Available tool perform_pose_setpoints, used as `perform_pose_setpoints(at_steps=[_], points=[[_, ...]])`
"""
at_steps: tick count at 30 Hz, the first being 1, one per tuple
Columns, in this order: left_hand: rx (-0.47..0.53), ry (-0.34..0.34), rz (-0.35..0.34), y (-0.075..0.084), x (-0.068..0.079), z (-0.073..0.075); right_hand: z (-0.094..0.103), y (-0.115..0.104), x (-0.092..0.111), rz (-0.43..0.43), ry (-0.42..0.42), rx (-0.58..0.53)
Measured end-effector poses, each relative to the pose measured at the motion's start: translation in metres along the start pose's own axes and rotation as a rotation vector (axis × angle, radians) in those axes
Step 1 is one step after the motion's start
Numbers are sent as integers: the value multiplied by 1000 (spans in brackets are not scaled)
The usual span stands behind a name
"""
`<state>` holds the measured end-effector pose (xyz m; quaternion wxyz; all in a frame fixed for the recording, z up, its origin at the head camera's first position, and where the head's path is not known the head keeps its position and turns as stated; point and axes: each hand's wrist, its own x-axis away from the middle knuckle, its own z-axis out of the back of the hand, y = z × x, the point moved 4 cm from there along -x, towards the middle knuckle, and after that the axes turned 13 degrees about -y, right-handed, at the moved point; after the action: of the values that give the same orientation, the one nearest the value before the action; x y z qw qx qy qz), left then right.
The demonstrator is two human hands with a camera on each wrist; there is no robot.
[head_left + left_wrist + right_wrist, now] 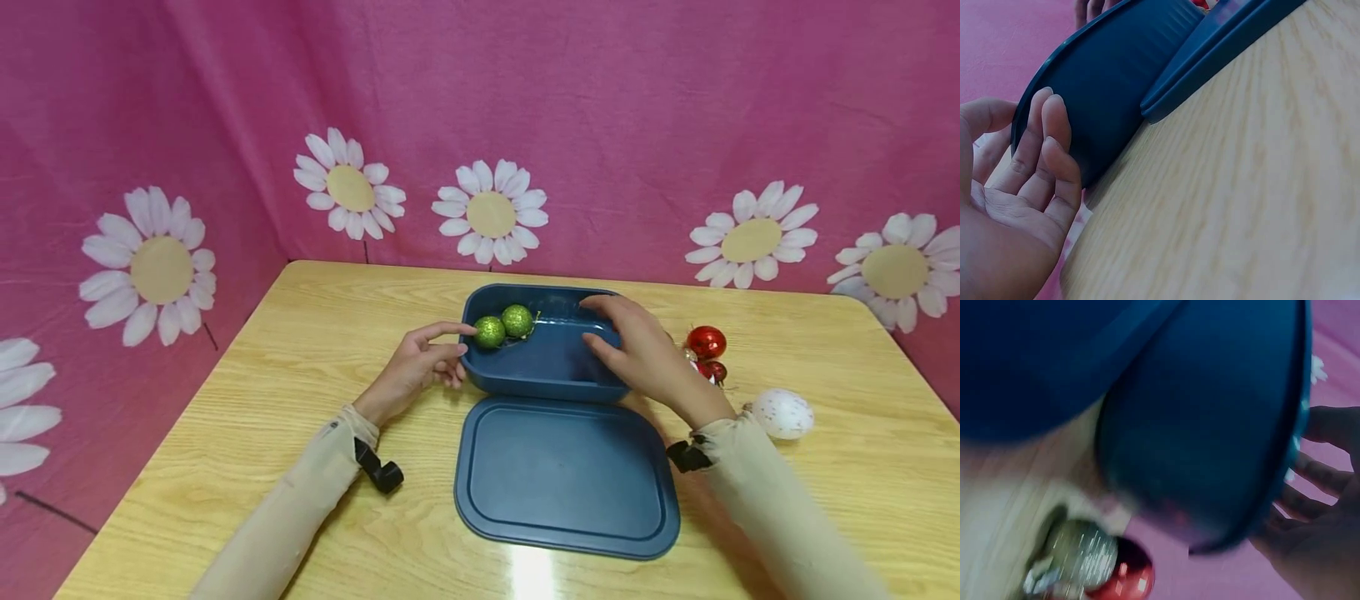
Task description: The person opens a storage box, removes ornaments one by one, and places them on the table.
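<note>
A deep navy box holds two glittery green ball ornaments at its left end. My left hand is at the box's left end, index fingertip at the rim by one green ball, the other fingers loosely bent beside the outer wall. In the left wrist view nothing shows in that palm. My right hand is over the box's right end, thumb and fingers spread apart with nothing seen between them. Blur in the right wrist view hides whether those fingers touch the rim.
A flat navy lid lies in front of the box. Right of the box are a shiny red ornament, a smaller red ornament, a gold ornament and a speckled white ornament. A pink flowered cloth hangs behind the table.
</note>
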<state>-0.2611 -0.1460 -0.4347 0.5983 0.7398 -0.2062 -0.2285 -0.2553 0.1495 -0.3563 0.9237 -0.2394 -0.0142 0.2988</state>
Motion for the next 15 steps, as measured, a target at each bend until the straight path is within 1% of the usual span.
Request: perform_pose_setpoints(at_steps=[8,11,15], points=[[8,3,-2,0,-1,-1,-22,-12,-33,11,-96,-4],[7,13,4,0,-1,-1,-29,-16,-44,-7,-139,-10],[8,21,17,0,0,-2,-39,-19,-55,-56,-206,-27]])
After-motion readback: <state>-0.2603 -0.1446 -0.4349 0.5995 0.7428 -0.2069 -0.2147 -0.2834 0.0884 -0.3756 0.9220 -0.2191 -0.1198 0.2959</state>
